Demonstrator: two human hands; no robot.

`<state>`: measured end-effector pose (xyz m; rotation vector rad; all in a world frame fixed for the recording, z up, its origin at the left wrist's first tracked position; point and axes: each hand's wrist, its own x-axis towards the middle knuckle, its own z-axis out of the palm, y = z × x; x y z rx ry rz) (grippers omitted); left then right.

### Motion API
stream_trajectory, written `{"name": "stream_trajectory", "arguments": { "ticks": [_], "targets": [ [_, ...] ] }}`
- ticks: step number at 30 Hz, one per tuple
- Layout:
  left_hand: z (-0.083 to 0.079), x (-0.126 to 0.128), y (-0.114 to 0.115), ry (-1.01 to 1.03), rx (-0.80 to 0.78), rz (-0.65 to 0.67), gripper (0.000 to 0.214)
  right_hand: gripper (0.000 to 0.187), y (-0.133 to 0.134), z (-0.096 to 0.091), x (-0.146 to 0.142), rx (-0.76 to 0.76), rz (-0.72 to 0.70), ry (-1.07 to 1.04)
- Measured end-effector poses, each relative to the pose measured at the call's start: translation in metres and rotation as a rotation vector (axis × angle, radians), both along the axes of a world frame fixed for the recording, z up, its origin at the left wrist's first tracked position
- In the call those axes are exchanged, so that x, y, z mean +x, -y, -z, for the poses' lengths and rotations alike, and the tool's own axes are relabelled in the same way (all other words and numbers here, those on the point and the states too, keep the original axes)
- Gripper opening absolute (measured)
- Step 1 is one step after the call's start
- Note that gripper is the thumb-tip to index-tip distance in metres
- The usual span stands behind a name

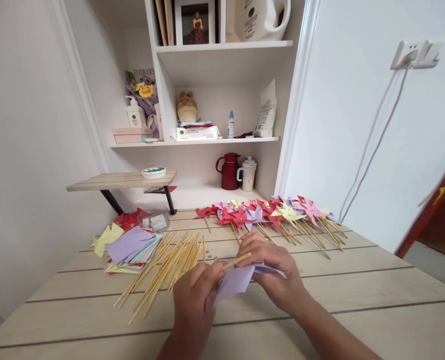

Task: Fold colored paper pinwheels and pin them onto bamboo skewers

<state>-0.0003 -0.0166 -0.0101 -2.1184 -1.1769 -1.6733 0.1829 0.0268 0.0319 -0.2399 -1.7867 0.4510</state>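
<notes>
In the lower centre of the frame, I see the left hand [195, 295] pinching a wooden stick [237, 262] between thumb and forefinger. The right hand [273, 267] holds the folded purple paper [234, 286] near the stick's tip; whether it grips the stick too, I cannot tell. I judge this as joining paper to stick; next I would keep both steady and press the joint firm. Beyond, loose sticks [184, 256] lie left of centre, pinwheels [239, 216] right of centre.

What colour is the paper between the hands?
The paper is pale purple, as the head view shows.
</notes>
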Motion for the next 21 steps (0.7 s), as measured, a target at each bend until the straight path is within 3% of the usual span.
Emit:
{"name": "stream_trajectory", "arguments": {
  "ticks": [21],
  "targets": [
    [0.0032,-0.0021,0.0001,-0.007,0.010,-0.013,0.027,0.009,-0.0005,0.0024,0.0003,-0.026,0.000,0.001]
  ]
}}
